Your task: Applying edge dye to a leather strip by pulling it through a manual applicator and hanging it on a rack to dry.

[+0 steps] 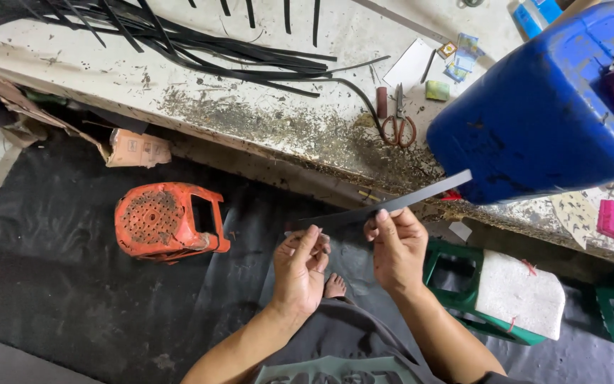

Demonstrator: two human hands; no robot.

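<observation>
Both my hands hold one flat black strip that slants up to the right, its far end in front of a big blue plastic jerrycan. My right hand pinches the strip near its middle between thumb and fingers. My left hand grips its lower left end, fingers curled. The hands are close together, above my lap and a bare foot.
A dirty white workbench runs across the top, with a bundle of long black strips and red-handled scissors. An orange plastic stool lies tipped on the black floor mat. A green stool with a white cushion stands right.
</observation>
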